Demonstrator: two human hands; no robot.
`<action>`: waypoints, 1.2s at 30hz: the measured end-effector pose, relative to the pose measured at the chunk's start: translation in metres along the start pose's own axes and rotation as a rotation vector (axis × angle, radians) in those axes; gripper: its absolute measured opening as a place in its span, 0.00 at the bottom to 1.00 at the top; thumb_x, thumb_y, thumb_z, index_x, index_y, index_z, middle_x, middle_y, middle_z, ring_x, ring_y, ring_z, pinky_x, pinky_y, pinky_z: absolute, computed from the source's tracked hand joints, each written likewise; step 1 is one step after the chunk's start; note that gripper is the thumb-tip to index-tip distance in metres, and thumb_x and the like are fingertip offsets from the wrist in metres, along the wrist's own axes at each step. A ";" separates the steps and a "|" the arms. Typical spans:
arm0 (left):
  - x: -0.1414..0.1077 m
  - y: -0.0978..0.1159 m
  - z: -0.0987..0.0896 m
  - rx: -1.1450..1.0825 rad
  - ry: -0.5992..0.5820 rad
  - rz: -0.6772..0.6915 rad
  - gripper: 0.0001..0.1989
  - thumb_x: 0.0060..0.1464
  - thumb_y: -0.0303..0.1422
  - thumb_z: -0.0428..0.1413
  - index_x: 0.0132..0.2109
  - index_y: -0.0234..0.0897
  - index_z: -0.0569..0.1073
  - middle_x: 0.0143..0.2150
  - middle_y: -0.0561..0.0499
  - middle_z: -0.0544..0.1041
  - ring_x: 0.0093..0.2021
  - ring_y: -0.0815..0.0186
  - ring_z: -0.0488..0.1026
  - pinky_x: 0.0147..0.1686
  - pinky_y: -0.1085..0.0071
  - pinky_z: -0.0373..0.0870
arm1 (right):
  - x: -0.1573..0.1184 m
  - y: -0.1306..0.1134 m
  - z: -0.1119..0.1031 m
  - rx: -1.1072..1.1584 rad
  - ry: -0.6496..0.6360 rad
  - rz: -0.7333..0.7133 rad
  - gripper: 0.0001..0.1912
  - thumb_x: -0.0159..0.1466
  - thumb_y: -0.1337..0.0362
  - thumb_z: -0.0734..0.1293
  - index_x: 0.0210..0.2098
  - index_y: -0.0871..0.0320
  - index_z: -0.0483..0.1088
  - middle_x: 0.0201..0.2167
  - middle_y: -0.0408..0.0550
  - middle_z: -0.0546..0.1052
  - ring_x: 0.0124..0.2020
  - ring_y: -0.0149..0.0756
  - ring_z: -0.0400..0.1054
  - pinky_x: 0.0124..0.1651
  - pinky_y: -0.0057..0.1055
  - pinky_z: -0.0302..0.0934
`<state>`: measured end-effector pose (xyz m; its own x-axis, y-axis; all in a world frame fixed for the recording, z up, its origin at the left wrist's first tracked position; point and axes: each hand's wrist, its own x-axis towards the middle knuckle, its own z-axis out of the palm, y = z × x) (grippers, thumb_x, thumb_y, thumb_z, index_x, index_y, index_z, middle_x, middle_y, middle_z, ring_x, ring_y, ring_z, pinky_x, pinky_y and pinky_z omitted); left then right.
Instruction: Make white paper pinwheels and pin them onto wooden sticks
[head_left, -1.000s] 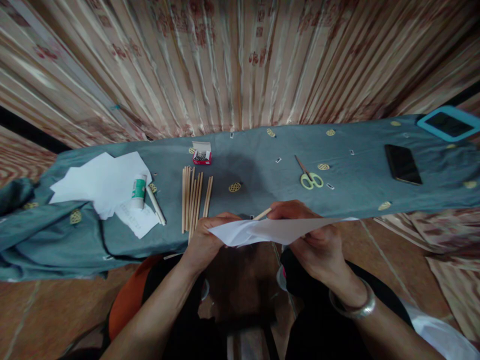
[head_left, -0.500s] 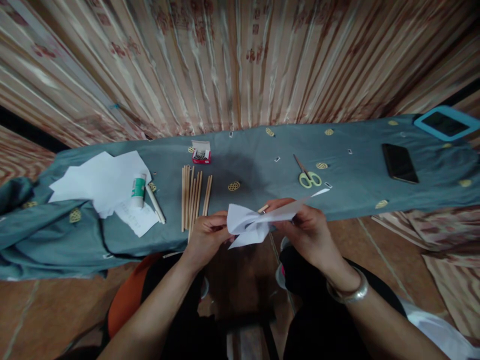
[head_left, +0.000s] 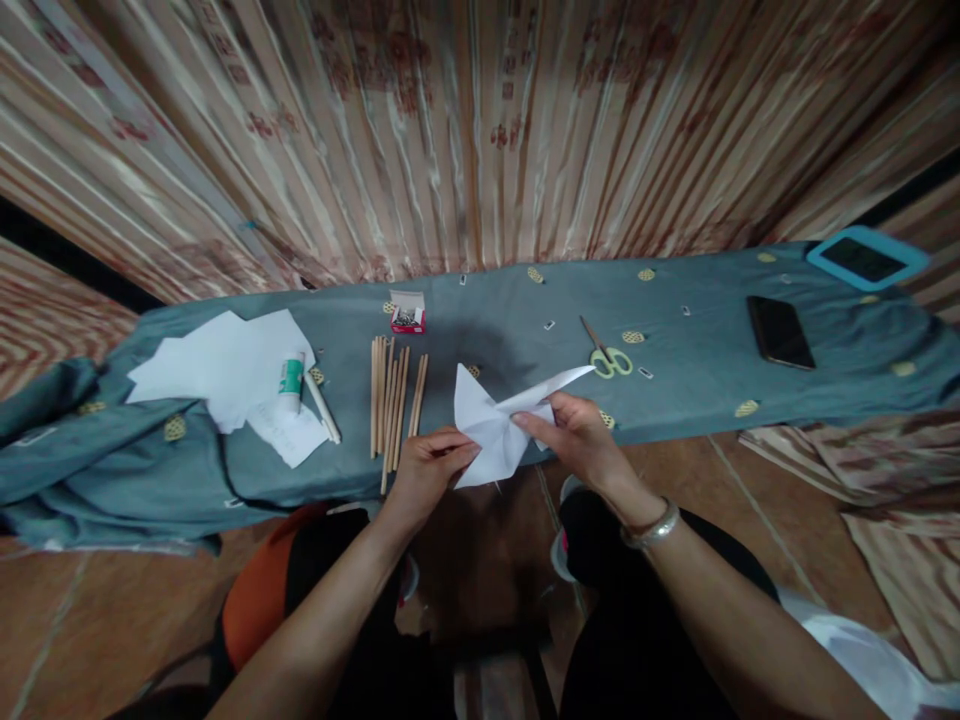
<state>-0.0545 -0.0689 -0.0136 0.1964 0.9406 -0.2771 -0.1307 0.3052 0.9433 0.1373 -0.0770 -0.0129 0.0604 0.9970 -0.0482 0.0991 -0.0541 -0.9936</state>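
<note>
A white paper pinwheel (head_left: 491, 440) with pointed blades is held up at the table's front edge, its face turned toward me. My left hand (head_left: 435, 460) pinches its left blade between thumb and fingers. With the thumb on the front near the centre and the fingers behind, my right hand (head_left: 574, 432) grips its right side. One folded blade (head_left: 547, 388) sticks out to the upper right. Whether a stick is behind the paper is hidden. Just left of the pinwheel, several thin wooden sticks (head_left: 391, 400) lie side by side on the cloth.
Behind the sticks stands an open red box (head_left: 408, 314) of small metal pieces. Scissors (head_left: 609, 355) with green handles, a black phone (head_left: 780, 332) and a blue-framed tablet (head_left: 866, 257) lie rightward. Left are paper sheets (head_left: 217, 360), a glue stick (head_left: 291, 382) and a white rolled tube (head_left: 322, 408).
The pinwheel has turned from nearly edge-on to face me. My right hand has shifted left and its thumb now presses the front. A stick end seen behind the paper is now hidden.
</note>
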 end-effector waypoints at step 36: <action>-0.015 0.016 -0.019 0.269 -0.254 0.332 0.09 0.54 0.40 0.62 0.41 0.46 0.83 0.37 0.47 0.77 0.36 0.66 0.73 0.37 0.73 0.70 | -0.039 -0.035 -0.009 -0.154 -0.017 -0.472 0.14 0.62 0.71 0.65 0.46 0.51 0.74 0.43 0.49 0.79 0.46 0.41 0.73 0.47 0.37 0.69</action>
<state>-0.0783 -0.0753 0.0026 0.4219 0.9040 0.0686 0.0219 -0.0858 0.9961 0.1403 -0.1148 0.0246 -0.0427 0.9153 0.4004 0.2573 0.3973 -0.8809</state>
